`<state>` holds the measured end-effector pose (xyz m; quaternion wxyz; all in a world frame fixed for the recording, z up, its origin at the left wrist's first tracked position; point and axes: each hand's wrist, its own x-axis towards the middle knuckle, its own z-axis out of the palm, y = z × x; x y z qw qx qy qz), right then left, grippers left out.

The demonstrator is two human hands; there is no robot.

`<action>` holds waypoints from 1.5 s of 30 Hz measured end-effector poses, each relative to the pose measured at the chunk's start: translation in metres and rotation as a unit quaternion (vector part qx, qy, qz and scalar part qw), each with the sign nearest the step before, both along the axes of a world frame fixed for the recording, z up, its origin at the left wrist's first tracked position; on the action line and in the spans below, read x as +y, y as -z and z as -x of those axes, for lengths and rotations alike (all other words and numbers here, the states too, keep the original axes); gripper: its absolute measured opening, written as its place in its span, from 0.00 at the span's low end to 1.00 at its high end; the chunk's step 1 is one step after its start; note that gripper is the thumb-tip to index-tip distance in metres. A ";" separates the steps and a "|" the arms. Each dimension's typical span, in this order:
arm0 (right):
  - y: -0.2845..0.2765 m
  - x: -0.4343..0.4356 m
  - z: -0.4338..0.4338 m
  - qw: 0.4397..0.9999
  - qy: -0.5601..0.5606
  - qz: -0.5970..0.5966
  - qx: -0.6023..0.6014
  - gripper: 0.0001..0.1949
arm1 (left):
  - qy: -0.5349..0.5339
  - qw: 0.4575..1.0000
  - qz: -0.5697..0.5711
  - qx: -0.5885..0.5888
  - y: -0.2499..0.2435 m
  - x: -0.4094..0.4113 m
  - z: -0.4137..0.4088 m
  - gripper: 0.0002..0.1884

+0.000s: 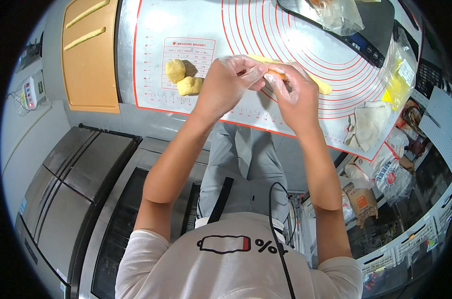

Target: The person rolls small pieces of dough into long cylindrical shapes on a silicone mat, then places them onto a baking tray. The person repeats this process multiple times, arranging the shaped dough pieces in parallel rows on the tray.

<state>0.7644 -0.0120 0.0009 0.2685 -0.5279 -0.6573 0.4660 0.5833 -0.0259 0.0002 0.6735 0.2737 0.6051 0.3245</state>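
My left hand (pixel 235 76) and my right hand (pixel 295 84) meet fingertip to fingertip above the mat, both dusted with flour. Between them is a small orange stick (pixel 277 73), perhaps a sausage, mostly covered by my fingers. My right thumb and fingers grip it, while my left fingertips pinch at its left end. Behind and below the hands, a long flattened strip of yellow dough (pixel 321 85) lies slantwise, partly hidden. Two lumps of yellow dough, a round one (pixel 175 71) and a blockier one (pixel 189 86), touch each other left of my left hand.
A printed baking mat (pixel 151 99) covers the worktop. On the left, an orange-tan tray (pixel 89 78) bears two thin dough strips (pixel 84 38). A black kitchen scale (pixel 377 28) with a plastic bag (pixel 342 18) stands back right. A folded cloth (pixel 368 123) lies at front right.
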 end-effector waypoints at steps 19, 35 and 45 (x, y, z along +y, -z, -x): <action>0.014 -0.017 -0.009 0.997 0.025 0.020 0.072 0.09 | -0.071 0.991 0.048 -0.107 0.006 -0.018 -0.006 0.15; 0.005 -0.012 -0.003 0.990 0.063 0.095 0.084 0.13 | 0.017 0.995 -0.073 0.062 -0.001 -0.017 -0.003 0.12; 0.010 -0.002 0.000 0.999 0.010 -0.030 0.023 0.13 | -0.057 0.998 -0.033 0.013 0.001 -0.009 -0.007 0.12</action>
